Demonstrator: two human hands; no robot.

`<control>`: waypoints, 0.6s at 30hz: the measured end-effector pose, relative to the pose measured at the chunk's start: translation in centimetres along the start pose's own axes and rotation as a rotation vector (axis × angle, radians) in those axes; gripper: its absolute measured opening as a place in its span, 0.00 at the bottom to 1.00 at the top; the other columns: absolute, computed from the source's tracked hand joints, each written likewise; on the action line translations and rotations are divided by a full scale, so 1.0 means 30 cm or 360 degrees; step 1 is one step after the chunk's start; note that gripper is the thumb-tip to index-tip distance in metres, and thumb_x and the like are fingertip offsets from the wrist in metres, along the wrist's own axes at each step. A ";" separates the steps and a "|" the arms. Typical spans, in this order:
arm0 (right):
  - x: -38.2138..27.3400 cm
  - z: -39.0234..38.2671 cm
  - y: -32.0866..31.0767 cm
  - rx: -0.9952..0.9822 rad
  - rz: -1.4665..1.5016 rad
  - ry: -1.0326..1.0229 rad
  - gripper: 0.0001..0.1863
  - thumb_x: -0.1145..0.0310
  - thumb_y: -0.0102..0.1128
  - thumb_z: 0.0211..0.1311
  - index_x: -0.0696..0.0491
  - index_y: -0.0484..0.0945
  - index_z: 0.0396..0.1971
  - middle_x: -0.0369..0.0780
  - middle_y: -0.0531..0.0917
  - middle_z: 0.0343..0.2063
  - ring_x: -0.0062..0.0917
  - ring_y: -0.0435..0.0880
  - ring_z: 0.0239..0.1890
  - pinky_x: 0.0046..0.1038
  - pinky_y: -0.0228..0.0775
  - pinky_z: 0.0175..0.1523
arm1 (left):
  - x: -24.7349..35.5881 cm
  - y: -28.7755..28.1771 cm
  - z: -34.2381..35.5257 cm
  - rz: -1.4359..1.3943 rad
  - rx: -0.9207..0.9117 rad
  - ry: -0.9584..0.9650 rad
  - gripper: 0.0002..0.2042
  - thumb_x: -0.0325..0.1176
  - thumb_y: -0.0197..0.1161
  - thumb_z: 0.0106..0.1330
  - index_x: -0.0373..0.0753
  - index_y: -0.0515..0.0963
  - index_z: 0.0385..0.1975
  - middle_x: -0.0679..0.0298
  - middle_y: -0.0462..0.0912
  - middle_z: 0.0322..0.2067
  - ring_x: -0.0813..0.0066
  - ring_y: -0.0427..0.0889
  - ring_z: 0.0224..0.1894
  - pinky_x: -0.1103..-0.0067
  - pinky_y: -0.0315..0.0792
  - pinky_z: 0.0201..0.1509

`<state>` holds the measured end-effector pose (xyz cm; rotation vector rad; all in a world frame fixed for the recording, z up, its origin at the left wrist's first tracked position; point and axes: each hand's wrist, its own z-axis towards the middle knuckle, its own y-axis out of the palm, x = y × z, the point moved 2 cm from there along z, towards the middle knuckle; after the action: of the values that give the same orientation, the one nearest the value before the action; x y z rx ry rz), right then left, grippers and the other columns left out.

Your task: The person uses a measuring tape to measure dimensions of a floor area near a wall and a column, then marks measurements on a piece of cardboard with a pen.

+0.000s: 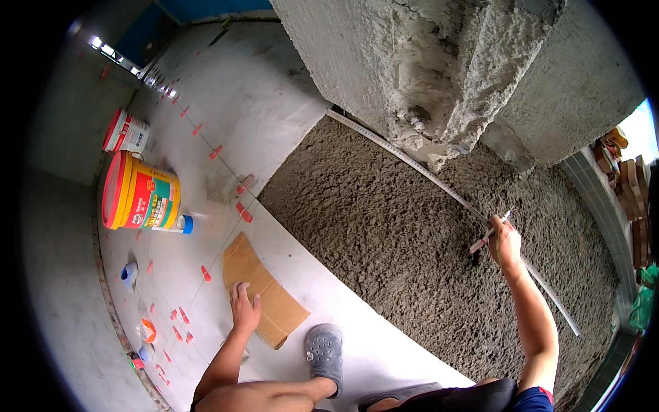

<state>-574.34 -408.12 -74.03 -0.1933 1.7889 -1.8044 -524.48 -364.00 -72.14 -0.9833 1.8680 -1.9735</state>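
Observation:
My right hand is closed around a slim white and reddish pen, over a bed of rough grey mortar. Beneath that hand passes a long white measuring strip with fine marks, which runs from the mortar's far corner to the near right. Whether the fingers also press on the strip is hidden. With its fingers apart, my left hand rests on a curved piece of brown cardboard, which lies on the pale tiled floor beside my grey clog.
A rough concrete column rises behind the mortar. On the left stand a yellow and red bucket and a smaller white and red bucket. Red tile spacers dot the floor joints. Bricks are stacked at far right.

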 end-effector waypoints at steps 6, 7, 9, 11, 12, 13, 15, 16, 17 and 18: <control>-0.004 0.004 0.004 0.0039 -0.0054 -0.0028 0.04 0.77 0.51 0.61 0.52 0.74 0.34 0.43 0.78 0.25 0.39 0.81 0.25 0.40 0.73 0.28 | -0.009 0.006 0.008 -0.0015 -0.0009 -0.0017 0.21 0.27 0.62 0.58 0.32 0.66 0.52 0.46 0.67 0.53 0.44 0.65 0.57 0.59 0.60 0.63; -0.001 0.004 0.003 0.0025 -0.0052 -0.0019 0.04 0.77 0.51 0.61 0.52 0.74 0.34 0.44 0.78 0.25 0.40 0.81 0.26 0.40 0.73 0.28 | -0.008 0.008 0.010 -0.0026 -0.0015 -0.0030 0.21 0.27 0.62 0.58 0.32 0.66 0.52 0.46 0.67 0.53 0.44 0.65 0.57 0.59 0.60 0.63; 0.000 0.004 0.002 -0.0004 -0.0046 0.0000 0.04 0.76 0.51 0.61 0.52 0.74 0.33 0.44 0.78 0.25 0.40 0.81 0.26 0.40 0.73 0.29 | -0.012 0.011 0.012 -0.0026 -0.0020 -0.0037 0.21 0.27 0.62 0.59 0.32 0.66 0.52 0.46 0.67 0.53 0.44 0.65 0.57 0.59 0.60 0.63; 0.004 0.007 0.008 -0.0024 -0.0039 0.0029 0.04 0.76 0.51 0.62 0.52 0.74 0.34 0.45 0.78 0.26 0.41 0.81 0.27 0.40 0.73 0.29 | -0.017 0.015 0.015 -0.0009 -0.0018 -0.0021 0.21 0.27 0.61 0.59 0.32 0.66 0.52 0.46 0.67 0.53 0.44 0.65 0.58 0.59 0.59 0.64; 0.005 0.007 0.009 -0.0034 -0.0036 0.0045 0.04 0.76 0.51 0.62 0.52 0.74 0.34 0.45 0.78 0.27 0.42 0.81 0.28 0.40 0.73 0.29 | -0.018 0.015 0.016 -0.0015 -0.0022 -0.0024 0.21 0.27 0.61 0.59 0.32 0.66 0.52 0.46 0.67 0.53 0.45 0.65 0.58 0.59 0.59 0.64; 0.006 0.007 0.010 -0.0048 -0.0026 0.0053 0.06 0.76 0.52 0.59 0.52 0.75 0.35 0.45 0.79 0.28 0.43 0.81 0.29 0.41 0.74 0.31 | -0.019 0.014 0.017 -0.0021 -0.0026 -0.0027 0.21 0.27 0.61 0.59 0.32 0.66 0.53 0.46 0.67 0.53 0.45 0.64 0.58 0.59 0.59 0.64; -0.003 0.008 0.003 -0.0078 -0.0011 0.0072 0.10 0.78 0.53 0.55 0.52 0.76 0.38 0.45 0.79 0.30 0.45 0.82 0.32 0.42 0.75 0.36 | -0.017 0.018 0.020 -0.0026 -0.0033 -0.0033 0.21 0.27 0.61 0.59 0.32 0.66 0.53 0.46 0.67 0.54 0.45 0.64 0.58 0.59 0.59 0.64; -0.004 0.008 0.007 -0.0081 -0.0024 0.0085 0.11 0.78 0.54 0.55 0.52 0.76 0.38 0.45 0.79 0.31 0.45 0.82 0.33 0.42 0.75 0.36 | -0.014 0.017 0.020 -0.0023 -0.0034 -0.0036 0.21 0.28 0.61 0.60 0.32 0.66 0.53 0.46 0.67 0.54 0.45 0.64 0.58 0.59 0.59 0.64; -0.004 0.009 0.012 -0.0082 -0.0039 0.0100 0.11 0.78 0.54 0.55 0.52 0.76 0.39 0.45 0.80 0.31 0.45 0.82 0.33 0.42 0.75 0.37 | -0.010 0.017 0.021 -0.0021 -0.0035 -0.0037 0.21 0.28 0.61 0.60 0.32 0.66 0.53 0.46 0.67 0.54 0.45 0.64 0.59 0.59 0.59 0.64; -0.004 0.009 0.014 -0.0084 -0.0054 0.0114 0.12 0.78 0.54 0.55 0.52 0.77 0.39 0.45 0.80 0.32 0.45 0.82 0.34 0.42 0.75 0.37 | -0.009 0.019 0.021 -0.0019 -0.0035 -0.0036 0.21 0.28 0.61 0.60 0.32 0.66 0.53 0.46 0.67 0.54 0.45 0.64 0.59 0.59 0.59 0.64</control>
<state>-574.00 -408.26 -74.36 -0.1825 1.8951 -1.8095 -524.05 -364.41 -72.78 -1.0212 1.8801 -1.9444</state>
